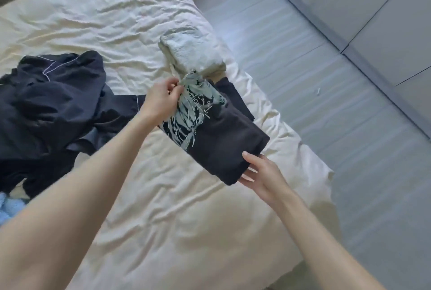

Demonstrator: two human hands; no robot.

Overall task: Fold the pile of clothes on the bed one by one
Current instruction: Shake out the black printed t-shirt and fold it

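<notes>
A folded black T-shirt (224, 140) with a pale green print lies near the bed's right edge, on top of another folded dark garment (235, 96). My left hand (161, 101) grips its far printed end, fingers curled. At the near end, my right hand (261, 171) holds the fold, thumb on top and fingers underneath. A folded pale green garment (191, 49) sits just beyond it. The unfolded pile of dark navy clothes (53, 105) lies at the left of the bed.
The bed is covered with a wrinkled cream sheet (163, 208). A light blue fluffy item (9, 208) peeks in at the left edge. Grey floor (314, 103) runs along the right of the bed, with grey wardrobe doors (377, 10) beyond.
</notes>
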